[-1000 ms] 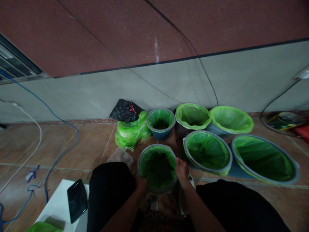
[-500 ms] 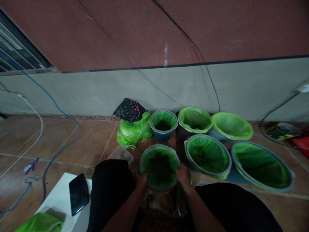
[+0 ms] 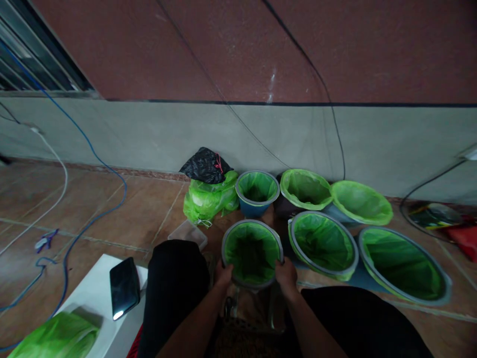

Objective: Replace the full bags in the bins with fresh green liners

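Between my knees is a round trash bin with a grey rim, lined with a green plastic bag. My left hand grips the rim on its left side, fingers closed around the edge. On the opposite side, my right hand is closed on the rim too. The bin's lower part is dark and hard to make out. Just right of it stands another lined bin, and behind it a smaller blue bin with the same kind of green liner.
More green-lined bins stand at the right and along the wall. A black bag rests on a bulging green bag. At left, a phone lies on a white surface; a blue cable crosses the floor.
The view has turned slightly, so the scene sits tilted and shifted a little to the right. Both hands remain on the bin's rim. The phone's lower edge now shows a bright spot.
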A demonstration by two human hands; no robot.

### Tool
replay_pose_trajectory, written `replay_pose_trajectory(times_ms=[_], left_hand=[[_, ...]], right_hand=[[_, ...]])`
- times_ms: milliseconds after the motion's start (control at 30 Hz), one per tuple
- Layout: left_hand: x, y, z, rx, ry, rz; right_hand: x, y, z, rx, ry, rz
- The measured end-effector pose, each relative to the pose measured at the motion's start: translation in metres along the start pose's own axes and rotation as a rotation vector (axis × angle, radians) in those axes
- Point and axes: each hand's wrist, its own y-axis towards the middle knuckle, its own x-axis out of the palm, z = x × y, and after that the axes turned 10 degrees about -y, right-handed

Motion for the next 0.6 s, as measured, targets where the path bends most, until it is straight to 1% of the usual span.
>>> replay_pose_trajectory(times_ms=[100,200,233,267,333,400,433,467,533,600], left_hand=[[0.003,0.010,0.009,0.030,-0.099,-0.053],[0.006,0.012,0.015,0.048,-0.190,-0.083],[0.007,0.011,0.015,0.052,-0.178,-0.078],[0.008,0.010,0.015,0.058,-0.138,-0.065],[0.010,0.007,0.014,0.077,-0.030,-0.038],[0.013,0.006,0.012,0.087,0.061,-0.022],[0.014,0.006,0.011,0.084,0.081,-0.019],[0.016,0.006,0.011,0.079,0.094,-0.019],[0.018,0.007,0.009,0.076,0.123,-0.010],[0.020,0.007,0.008,0.084,0.139,-0.004]], right_hand=[[0.007,0.000,0.003,0.032,0.157,-0.022],[0.005,-0.004,0.003,0.061,0.178,-0.062],[0.002,-0.007,0.001,0.064,0.161,-0.055],[-0.002,-0.009,-0.001,0.059,0.131,-0.022],[-0.012,-0.016,-0.010,0.010,0.032,0.110],[-0.022,-0.022,-0.023,-0.107,-0.083,0.228],[-0.025,-0.023,-0.030,-0.187,-0.129,0.239],[-0.027,-0.024,-0.039,-0.271,-0.162,0.213],[-0.027,-0.019,-0.055,-0.404,-0.212,0.098],[-0.021,-0.005,-0.069,-0.433,-0.263,-0.020]])
